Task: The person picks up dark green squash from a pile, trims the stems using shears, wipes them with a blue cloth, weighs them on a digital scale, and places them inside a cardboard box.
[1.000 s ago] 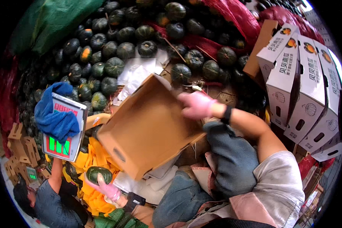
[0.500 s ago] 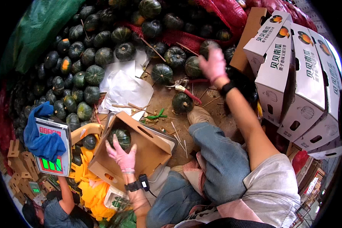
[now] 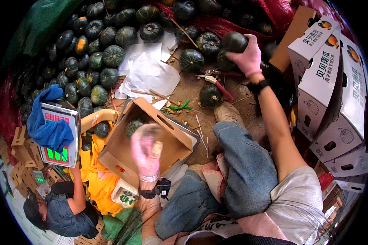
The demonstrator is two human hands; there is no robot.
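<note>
My right hand (image 3: 249,59), in a pink glove, is closed around a dark green pumpkin (image 3: 234,42) at the edge of the pile. Other pumpkins sit just below and beside it. My left hand (image 3: 145,155), also pink-gloved, hovers over an open brown cardboard box (image 3: 171,149). Its fingers are smeared by motion, so their pose is unclear. One green pumpkin (image 3: 134,127) lies inside the box, partly hidden behind the left hand. Red-handled pruning shears (image 3: 221,86) rest on the floor near a single pumpkin (image 3: 210,95).
A pumpkin heap (image 3: 110,55) fills the far left. White paper (image 3: 149,75) lies before it. Folded white cartons (image 3: 321,77) stand at right. At left are a scale (image 3: 61,134) with a blue cloth (image 3: 51,126), yellow cloth (image 3: 96,179) and another person (image 3: 65,208).
My right hand has reached the pile's edge and closed on a pumpkin. My left hand has come away from the pumpkin in the box. The whole view has shifted slightly.
</note>
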